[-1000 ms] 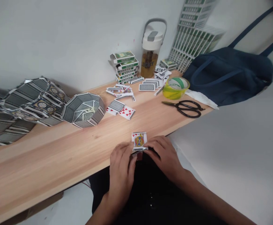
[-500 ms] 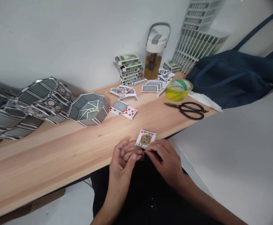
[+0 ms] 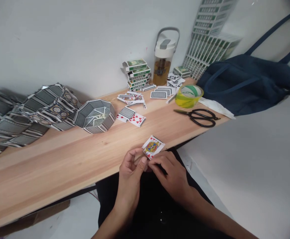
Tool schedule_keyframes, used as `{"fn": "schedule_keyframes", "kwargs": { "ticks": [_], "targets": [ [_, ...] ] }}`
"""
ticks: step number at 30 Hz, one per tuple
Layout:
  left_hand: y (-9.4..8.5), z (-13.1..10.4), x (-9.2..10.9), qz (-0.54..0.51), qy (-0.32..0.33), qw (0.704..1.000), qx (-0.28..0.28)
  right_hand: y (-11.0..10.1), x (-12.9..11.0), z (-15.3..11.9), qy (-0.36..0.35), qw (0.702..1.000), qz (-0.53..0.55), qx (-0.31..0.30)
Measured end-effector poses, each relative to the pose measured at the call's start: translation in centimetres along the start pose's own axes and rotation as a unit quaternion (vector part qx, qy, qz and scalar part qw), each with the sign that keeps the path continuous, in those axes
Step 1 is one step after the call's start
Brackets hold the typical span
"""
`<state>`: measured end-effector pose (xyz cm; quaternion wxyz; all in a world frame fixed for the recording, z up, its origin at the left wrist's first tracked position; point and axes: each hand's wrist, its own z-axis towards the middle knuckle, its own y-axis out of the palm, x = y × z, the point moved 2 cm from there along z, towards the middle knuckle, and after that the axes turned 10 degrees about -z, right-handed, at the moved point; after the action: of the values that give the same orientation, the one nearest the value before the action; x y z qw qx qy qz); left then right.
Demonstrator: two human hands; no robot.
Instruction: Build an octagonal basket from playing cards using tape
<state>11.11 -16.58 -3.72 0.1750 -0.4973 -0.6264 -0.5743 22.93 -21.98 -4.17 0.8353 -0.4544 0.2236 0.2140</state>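
Note:
A playing card (image 3: 152, 147) with a red-heart court figure is held face up above the near edge of the table, its edges seeming folded. My left hand (image 3: 134, 166) curls around its near left corner, thumb bent in against the fingers. On the near right side, my right hand (image 3: 171, 171) pinches the lower edge with thumb and forefinger. The fingertips partly cover that edge. Beyond the hands lie loose cards, a heart card (image 3: 137, 119) and a face-down card (image 3: 127, 113) overlapping it.
Left of the loose cards stands a bowl of folded cards (image 3: 107, 124), beside larger card structures (image 3: 60, 111). Farther back are card boxes (image 3: 137, 71) and a bottle (image 3: 162, 66). Yellow tape (image 3: 188, 99), scissors (image 3: 202, 116) and a blue bag (image 3: 249, 79) occupy the right.
The card has tilted and shifted slightly left. My right hand has moved a little left and down, and my left thumb has come closer to the card's corner.

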Motion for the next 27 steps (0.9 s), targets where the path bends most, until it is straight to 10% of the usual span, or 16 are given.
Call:
{"fn": "schedule_keyframes", "kwargs": {
  "ticks": [14, 19, 27],
  "targets": [
    [-0.8, 0.6, 0.9, 0.163, 0.040, 0.984, -0.066, -4.4, -0.9, 0.1, -0.075, 0.993, 0.073, -0.052],
    [-0.4, 0.1, 1.1, 0.390, 0.128, 0.903, -0.127, -6.8, -0.4, 1.7, 0.018, 0.999, 0.026, -0.017],
    [0.6, 0.0, 1.5, 0.527, 0.234, 0.776, -0.255, -3.9, 0.5, 3.0, 0.131, 0.961, 0.061, -0.234]
  ]
}}
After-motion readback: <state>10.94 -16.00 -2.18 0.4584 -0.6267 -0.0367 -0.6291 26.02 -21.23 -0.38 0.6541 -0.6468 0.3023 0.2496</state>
